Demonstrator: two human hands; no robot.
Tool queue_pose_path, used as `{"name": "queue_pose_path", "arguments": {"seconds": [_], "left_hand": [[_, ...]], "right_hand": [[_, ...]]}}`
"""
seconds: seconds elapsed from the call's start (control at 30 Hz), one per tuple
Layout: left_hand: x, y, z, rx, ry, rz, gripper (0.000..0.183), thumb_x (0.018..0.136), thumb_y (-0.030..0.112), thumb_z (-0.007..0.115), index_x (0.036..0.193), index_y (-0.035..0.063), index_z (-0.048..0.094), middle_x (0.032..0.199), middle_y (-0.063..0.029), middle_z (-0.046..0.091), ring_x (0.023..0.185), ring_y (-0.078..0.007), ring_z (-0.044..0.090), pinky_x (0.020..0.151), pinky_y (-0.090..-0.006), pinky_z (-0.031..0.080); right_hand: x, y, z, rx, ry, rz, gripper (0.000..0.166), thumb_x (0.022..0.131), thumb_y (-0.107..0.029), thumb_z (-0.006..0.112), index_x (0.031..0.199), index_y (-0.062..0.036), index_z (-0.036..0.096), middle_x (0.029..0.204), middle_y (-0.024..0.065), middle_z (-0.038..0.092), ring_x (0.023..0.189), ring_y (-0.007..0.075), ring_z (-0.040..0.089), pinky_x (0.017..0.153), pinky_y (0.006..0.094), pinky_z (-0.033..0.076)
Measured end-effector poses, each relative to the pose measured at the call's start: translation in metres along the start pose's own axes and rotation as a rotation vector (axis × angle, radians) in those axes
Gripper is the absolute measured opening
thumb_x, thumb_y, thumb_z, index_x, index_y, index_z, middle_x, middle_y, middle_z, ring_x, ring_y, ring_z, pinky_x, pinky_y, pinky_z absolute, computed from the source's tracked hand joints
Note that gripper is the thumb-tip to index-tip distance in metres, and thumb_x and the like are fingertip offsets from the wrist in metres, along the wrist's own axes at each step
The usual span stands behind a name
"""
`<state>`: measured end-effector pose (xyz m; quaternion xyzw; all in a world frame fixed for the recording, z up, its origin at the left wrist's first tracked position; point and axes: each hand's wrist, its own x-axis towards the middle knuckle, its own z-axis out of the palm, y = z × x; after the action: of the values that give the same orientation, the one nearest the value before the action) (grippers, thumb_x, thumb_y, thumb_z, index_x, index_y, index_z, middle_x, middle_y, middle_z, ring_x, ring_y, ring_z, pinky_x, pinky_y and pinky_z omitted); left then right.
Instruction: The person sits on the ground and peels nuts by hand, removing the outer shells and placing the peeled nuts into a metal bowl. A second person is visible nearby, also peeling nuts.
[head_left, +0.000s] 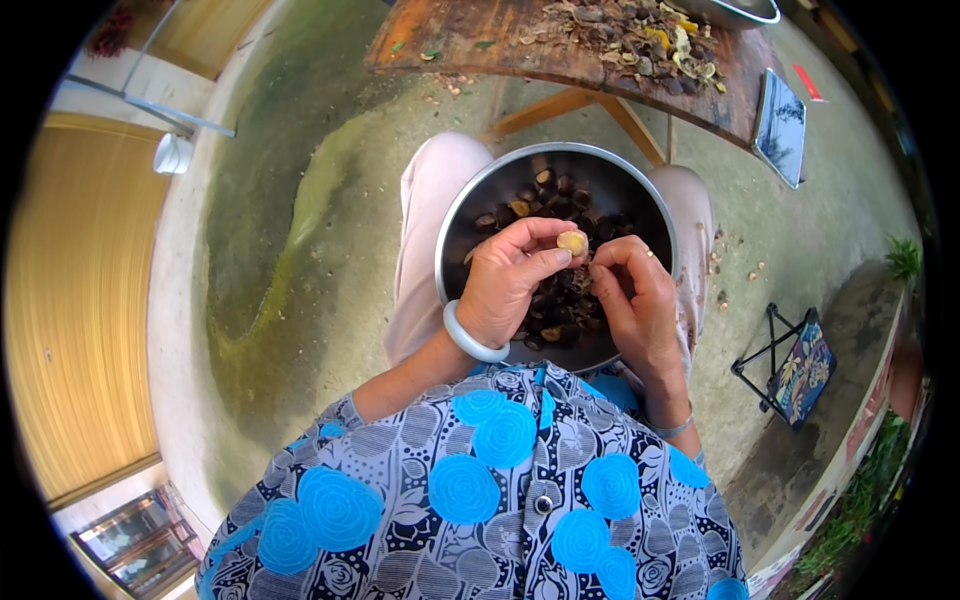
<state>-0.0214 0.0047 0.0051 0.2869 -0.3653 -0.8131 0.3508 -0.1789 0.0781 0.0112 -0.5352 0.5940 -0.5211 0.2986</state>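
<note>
Between the thumb and fingers of my left hand (517, 262) is a pale yellow peeled chestnut (572, 243). My right hand (636, 292) is just to the right of it, thumb and forefinger drawn together. Whether a scrap of skin sits between those fingertips is too small to tell. Both hands are over a large metal bowl (453, 206) resting on my lap between my knees. Inside lie dark brown chestnuts (564, 196), some partly peeled and showing yellow, along with loose shell bits. My hands hide part of the bowl's contents.
Beyond my knees stands a wooden table (465, 37) bearing a heap of shells and peelings (652, 45), another metal basin (739, 9) and a tablet-like device (781, 127) at its right edge. A folding stool (801, 367) is on the floor at right. A white bucket (173, 154) stands at left.
</note>
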Motion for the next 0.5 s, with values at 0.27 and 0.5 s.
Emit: {"name": "queue_pose_path", "arguments": {"seconds": [0.27, 0.5], "left_hand": [[0.002, 0.003, -0.005, -0.182, -0.003, -0.135, 0.028, 0.093, 0.004, 0.057, 0.12, -0.0042, 0.058, 0.112, -0.0151, 0.065, 0.102, -0.0203, 0.063, 0.092, -0.0297, 0.051], [0.001, 0.0, -0.003, -0.08, 0.004, -0.124, 0.025, 0.092, 0.005, 0.06, 0.116, -0.0024, 0.06, 0.109, -0.0122, 0.066, 0.1, -0.0165, 0.063, 0.089, -0.0288, 0.051]], "right_hand": [[0.0, -0.008, -0.003, 0.194, 0.026, 0.283, 0.012, 0.09, -0.004, 0.064, 0.099, 0.0029, 0.064, 0.081, 0.0046, 0.066, 0.068, 0.0078, 0.061, 0.061, 0.0213, 0.05], [0.003, -0.006, 0.004, 0.085, 0.04, 0.237, 0.014, 0.087, -0.008, 0.069, 0.095, 0.0034, 0.066, 0.081, 0.0062, 0.067, 0.068, 0.0087, 0.063, 0.062, 0.0216, 0.05]]}}
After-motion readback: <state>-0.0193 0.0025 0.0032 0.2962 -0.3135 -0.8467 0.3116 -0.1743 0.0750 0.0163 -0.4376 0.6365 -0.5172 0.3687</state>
